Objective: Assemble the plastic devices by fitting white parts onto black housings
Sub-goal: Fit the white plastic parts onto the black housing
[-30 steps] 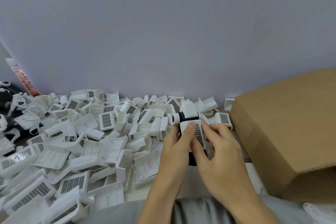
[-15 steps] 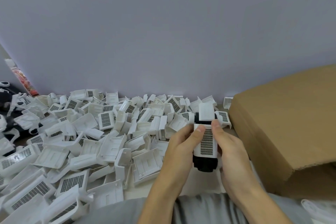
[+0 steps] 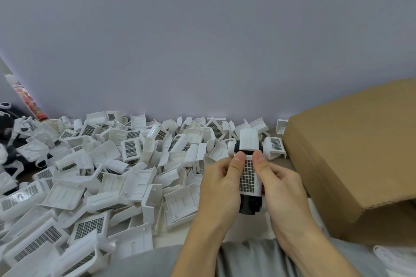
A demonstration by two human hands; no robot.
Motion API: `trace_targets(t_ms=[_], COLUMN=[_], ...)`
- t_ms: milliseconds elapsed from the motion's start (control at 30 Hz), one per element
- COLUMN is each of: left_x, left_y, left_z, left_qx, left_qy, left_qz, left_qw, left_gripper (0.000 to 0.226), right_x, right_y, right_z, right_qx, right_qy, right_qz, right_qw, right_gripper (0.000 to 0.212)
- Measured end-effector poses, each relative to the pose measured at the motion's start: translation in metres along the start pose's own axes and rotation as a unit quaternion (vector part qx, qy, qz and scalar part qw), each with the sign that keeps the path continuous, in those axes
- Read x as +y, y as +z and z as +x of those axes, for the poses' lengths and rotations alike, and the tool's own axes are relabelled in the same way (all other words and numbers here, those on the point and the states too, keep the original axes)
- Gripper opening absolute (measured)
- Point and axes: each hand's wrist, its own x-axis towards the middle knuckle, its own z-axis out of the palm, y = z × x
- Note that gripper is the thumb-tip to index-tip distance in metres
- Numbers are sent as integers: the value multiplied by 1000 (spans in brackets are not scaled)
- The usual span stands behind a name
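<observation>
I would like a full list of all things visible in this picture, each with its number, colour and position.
device: one, black housing with white gridded cover, held in front of the person, centre right
loose parts: a large heap, too many to count, white, many with dark grids, left and centre on the table
box: one, brown cardboard, right
wall: grey, behind the heap
dark items: black and white, number unclear, far left edge
grey cloth: on the lap, bottom
left hand: holds the device, thumb on the cover
right hand: holds the device, thumb on the cover
</observation>
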Motion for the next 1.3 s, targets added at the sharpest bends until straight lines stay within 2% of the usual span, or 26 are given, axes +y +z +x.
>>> trace_targets(t_ms=[167,267,367,433,700,833,933,1033,1167,1300], left_x=[-2,-5,-8,-8,-8,-8,-7,-8,-9,-8], left_y=[3,4,3,2,1,-1,0,1,0,2], left_z=[1,2,5,6,3,3,4,5,6,5], left_qx=[-2,-5,7,5,-19,-6,3,10,0,-28], left_qy=[-20,-45,-55,-49,-23,-1,-25,-56,-75,-85], left_qz=[-29,-72,-107,-99,-30,-15,-57,-114,-129,-120], left_qw=[999,996,993,994,999,1000,998,992,989,989], left_gripper=[42,37,26,18,14,12,13,17,22,22], right_x=[5,5,9,10,11,7,5,6,7,8], right_y=[1,0,-2,-3,-3,-5,-5,-4,-4,-7], right_z=[2,4,5,5,6,7,6,6,5,6], right_qx=[-2,-15,-23,-11,43,53,42,24,11,43], right_qy=[2,5,-7,-12,5,-50,-75,-62,-77,-88], right_qz=[-8,11,-37,-47,-19,-59,-62,-34,-47,-50], right_qw=[1000,1000,999,999,999,996,994,997,996,994], right_gripper=[47,38,29,28,18,10,12,17,18,23])
